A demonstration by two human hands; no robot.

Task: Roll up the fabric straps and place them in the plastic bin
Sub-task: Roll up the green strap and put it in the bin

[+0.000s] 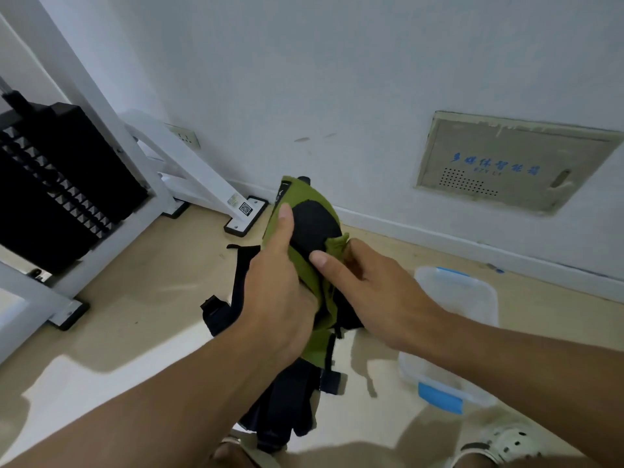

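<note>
A green fabric strap [312,211] with a black patch is held up in front of me, above the floor. My left hand [275,288] grips it from the left, thumb pressed along the green edge. My right hand [368,282] pinches its right side, thumb on the black patch and fingers curled behind the fabric. Dark navy straps [287,396] lie on the floor beneath my hands, partly hidden by my arms. The clear plastic bin [479,298] with blue clips sits on the floor to the right.
A white machine frame [189,170] with black feet and a black weight stack [60,184] stands at the left. The white wall with a beige access panel [506,163] is straight ahead. My sandalled feet [503,444] show at the bottom edge.
</note>
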